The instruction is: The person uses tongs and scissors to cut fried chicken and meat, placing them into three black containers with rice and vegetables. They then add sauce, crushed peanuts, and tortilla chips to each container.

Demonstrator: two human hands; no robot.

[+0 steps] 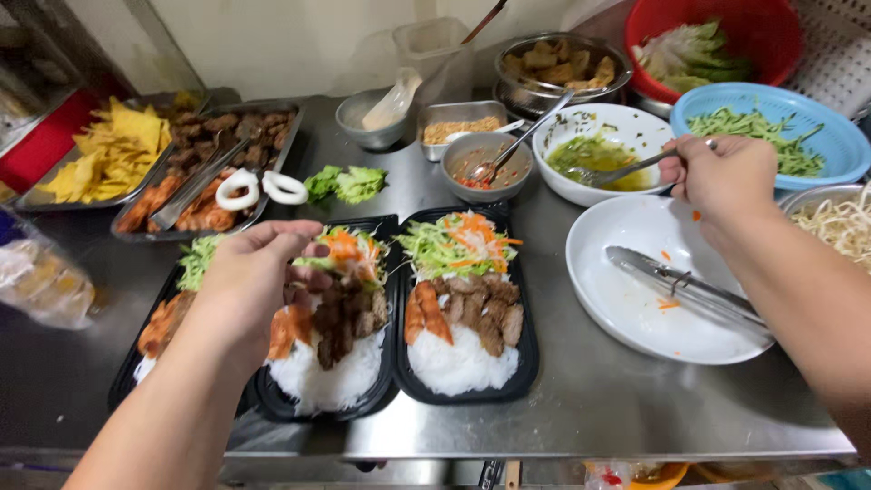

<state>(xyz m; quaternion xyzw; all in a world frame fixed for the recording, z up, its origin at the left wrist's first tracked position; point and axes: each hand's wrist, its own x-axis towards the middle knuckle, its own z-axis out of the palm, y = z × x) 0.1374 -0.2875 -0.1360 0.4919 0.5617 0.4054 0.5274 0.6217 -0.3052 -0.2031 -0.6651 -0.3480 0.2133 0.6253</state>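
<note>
Head view: the left hand (pixel 249 277) hovers, fingers loosely curled and holding nothing, over the middle black tray (pixel 327 399) of noodles, meat and salad. The right hand (pixel 721 177) grips a spoon (pixel 617 171) in the white bowl (pixel 567 186) of green sauce. Tongs (pixel 680 286) lie in a white dish (pixel 626 313) on the tabletop (pixel 590 399).

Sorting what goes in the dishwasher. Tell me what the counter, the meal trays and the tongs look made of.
Counter: brushed stainless steel, going by its dull grey sheen and soft reflections.
Meal trays: probably thin black plastic, with glossy moulded rims.
Tongs: polished metal, likely steel, bright and mirror-like on the white plate.
</note>
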